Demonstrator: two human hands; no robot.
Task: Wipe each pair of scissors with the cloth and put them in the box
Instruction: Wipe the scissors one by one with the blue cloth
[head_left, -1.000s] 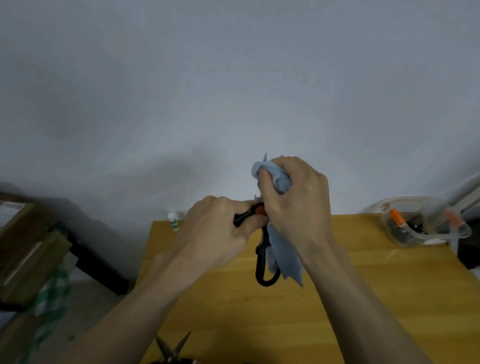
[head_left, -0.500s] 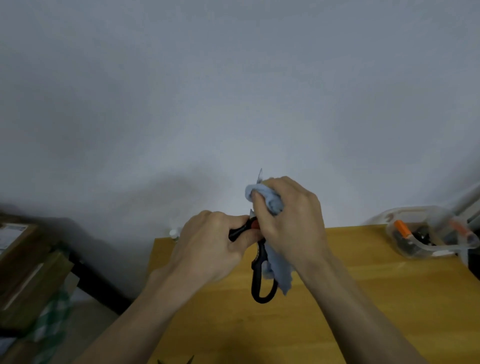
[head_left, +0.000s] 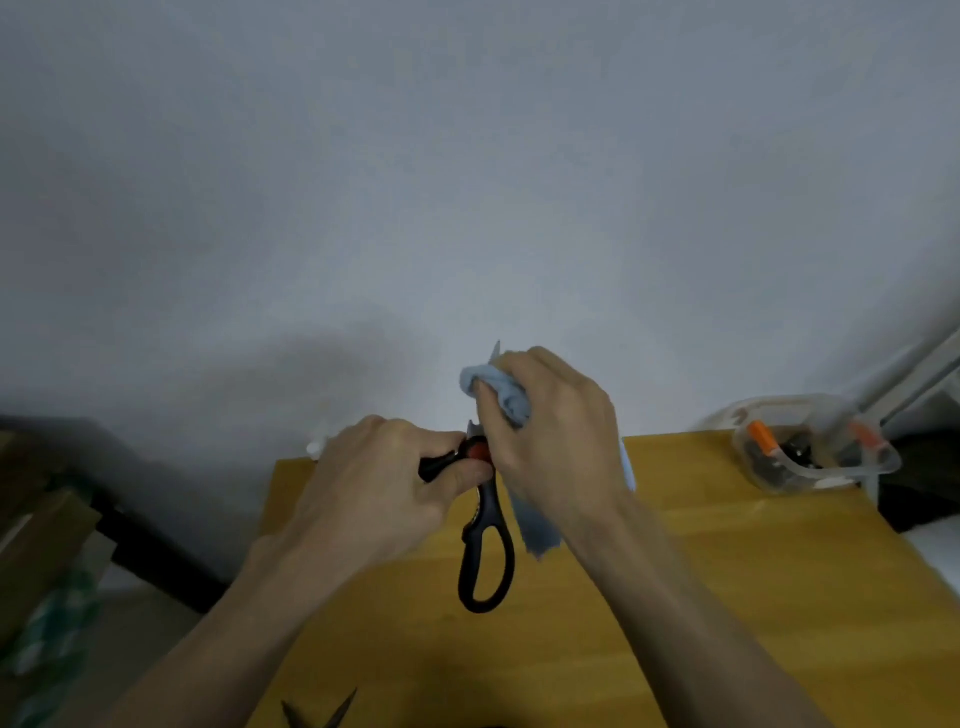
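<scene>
Wooden table (head_left: 727, 597) near edge: another pair's blade tips (head_left: 322, 714), seemingly unwiped.
Middle: left hand (head_left: 374, 499) grips the black scissors (head_left: 485, 551); right hand (head_left: 550, 431) pinches the blue cloth (head_left: 498, 389) round the blade, mid-wipe.
Far right: clear box (head_left: 810, 452) already holds some.

Readable text: none can be made out anywhere in the head view.
Scissors (head_left: 485, 545): no brand or marking can be read on the black handles or on the red pivot.
Cloth (head_left: 498, 392): no label or print is shown.
Box (head_left: 815, 457): no lettering can be made out on the clear plastic wall; the contents are too blurred for any print to be read.
Cardboard at the left edge (head_left: 36, 525): no label is legible; the surface is dark and blurred.
</scene>
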